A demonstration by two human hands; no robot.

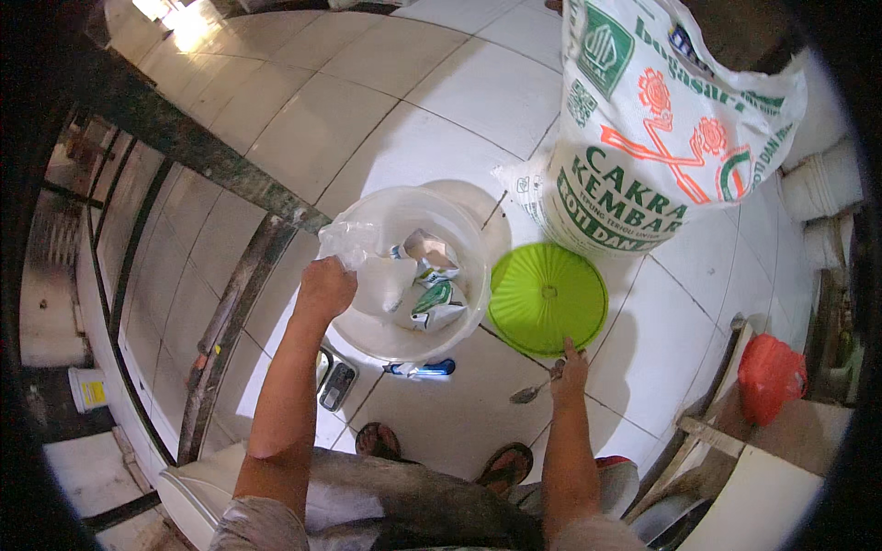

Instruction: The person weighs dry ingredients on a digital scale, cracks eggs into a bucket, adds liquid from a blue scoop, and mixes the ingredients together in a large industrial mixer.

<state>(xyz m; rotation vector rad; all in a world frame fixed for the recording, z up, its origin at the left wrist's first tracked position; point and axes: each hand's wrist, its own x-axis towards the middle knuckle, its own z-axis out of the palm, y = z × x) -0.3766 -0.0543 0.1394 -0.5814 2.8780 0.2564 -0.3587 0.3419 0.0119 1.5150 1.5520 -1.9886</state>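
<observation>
My left hand (pixel 326 289) grips a clear plastic bag (pixel 354 241) with white contents at the left rim of a translucent tub (pixel 464 312). Several crumpled packets (pixel 432 303) lie inside the tub. My right hand (pixel 570 372) holds a metal spoon (pixel 525 394), a fingertip at the front edge of a round green lid (pixel 549 303) beside the tub. In front of the tub lie a blue-handled tool (pixel 432 368) and what looks like a small scale (pixel 338 378). A large printed white sack (pixel 671 129) stands behind the lid.
Dark beams and frames (pixel 230 303) run along the left over the tiled floor (pixel 404 129). A white bucket (pixel 89 389) sits at far left. At right are a wooden frame (pixel 712 436), a red bag (pixel 772 372) and white containers (pixel 818 184). My sandalled feet (pixel 503 464) show below.
</observation>
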